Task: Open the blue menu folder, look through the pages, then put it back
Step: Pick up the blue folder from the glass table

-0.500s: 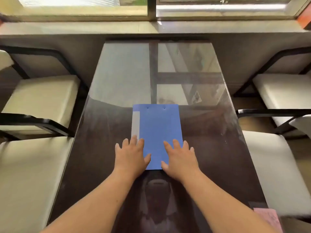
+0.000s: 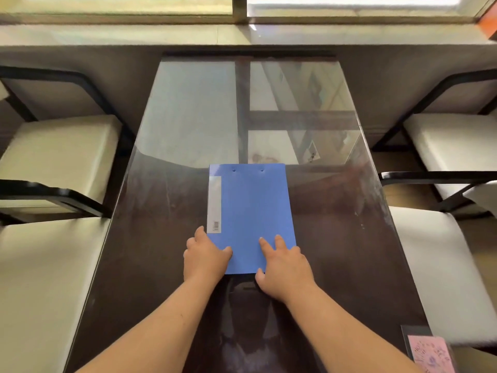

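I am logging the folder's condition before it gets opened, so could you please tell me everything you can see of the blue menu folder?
The blue menu folder lies closed and flat on the glossy dark table, its long side running away from the person. The cover looks like smooth matte plastic. A pale label strip with a small barcode runs down its left edge, and two small rivets sit near the far edge. The left hand rests on its near left corner, and the right hand on its near right corner, fingers spread on the cover.
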The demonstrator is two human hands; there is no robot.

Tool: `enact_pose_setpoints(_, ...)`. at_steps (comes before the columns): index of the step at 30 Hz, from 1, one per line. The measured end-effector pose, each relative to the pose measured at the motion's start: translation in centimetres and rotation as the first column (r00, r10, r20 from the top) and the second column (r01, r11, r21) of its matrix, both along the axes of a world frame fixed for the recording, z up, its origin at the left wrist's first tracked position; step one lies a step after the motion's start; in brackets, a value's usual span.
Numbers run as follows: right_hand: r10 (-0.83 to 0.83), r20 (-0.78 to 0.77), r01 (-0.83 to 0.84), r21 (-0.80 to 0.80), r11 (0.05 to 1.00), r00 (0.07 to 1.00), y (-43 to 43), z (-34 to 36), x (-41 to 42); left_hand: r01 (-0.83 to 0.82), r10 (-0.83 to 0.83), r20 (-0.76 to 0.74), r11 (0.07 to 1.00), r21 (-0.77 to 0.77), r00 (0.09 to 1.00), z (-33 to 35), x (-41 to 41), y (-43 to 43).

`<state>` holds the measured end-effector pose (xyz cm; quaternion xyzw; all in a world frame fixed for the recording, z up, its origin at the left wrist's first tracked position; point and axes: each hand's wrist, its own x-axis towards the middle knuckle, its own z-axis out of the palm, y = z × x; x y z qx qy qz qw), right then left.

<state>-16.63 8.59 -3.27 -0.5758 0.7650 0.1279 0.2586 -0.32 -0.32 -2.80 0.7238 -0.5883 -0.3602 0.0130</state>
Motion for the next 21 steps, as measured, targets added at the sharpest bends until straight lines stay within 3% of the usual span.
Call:
enact_pose_setpoints(3, -0.003, 0.005, 0.003, -0.025, 1.000, 1.000, 0.1, 0.0, -0.3, -0.021, 0.023, -0.074, 0.999, 0.024, 0.997, 0.0, 0.0, -0.6)
enact_pose_setpoints(6, -0.027, 0.011, 0.028, -0.077, 0.997, 1.000, 0.2, 0.1, -0.6, -0.080, 0.089, -0.238, 0.996, 0.047, 0.967, 0.1, -0.1, -0.8)
enact_pose_setpoints(9, -0.160, 0.068, 0.168, -0.132, 0.977, 0.985, 0.3, 0.4, -1.3, -0.127, 0.121, -0.385, 0.992, 0.010, 0.915, 0.6, -0.1, -0.9)
enact_pose_setpoints(11, -0.322, 0.171, 0.346, -0.139, 0.928, 0.931, 0.2, 0.8, -2.3, -0.138, 0.110, -0.456, 0.990, -0.028, 0.883, 1.5, -0.1, -1.1)
enact_pose_setpoints(12, -0.421, 0.262, 0.462, -0.121, 0.879, 0.869, 0.1, 1.3, -3.0, -0.141, 0.101, -0.485, 0.989, -0.046, 0.869, 2.1, -0.1, -1.2)
enact_pose_setpoints(14, -0.593, 0.509, 0.692, -0.008, 0.722, 0.624, -0.6, 2.5, -4.5, -0.145, 0.081, -0.537, 0.986, -0.078, 0.840, 3.7, -0.2, -1.6)
enact_pose_setpoints(16, -0.628, 0.707, 0.803, 0.145, 0.578, 0.325, -1.2, 4.2, -5.9, -0.141, 0.048, -0.573, 0.983, -0.119, 0.818, 5.4, 0.0, -2.2)
enact_pose_setpoints(17, -0.605, 0.764, 0.810, 0.200, 0.551, 0.223, -1.4, 5.1, -6.4, -0.136, 0.031, -0.582, 0.981, -0.138, 0.813, 6.4, 0.2, -2.6)
enact_pose_setpoints(21, -0.415, 0.908, 0.803, 0.204, 0.559, 0.058, -1.4, 9.5, -7.8, -0.020, -0.135, -0.475, 0.951, -0.307, 0.870, 10.7, 0.7, -3.8)
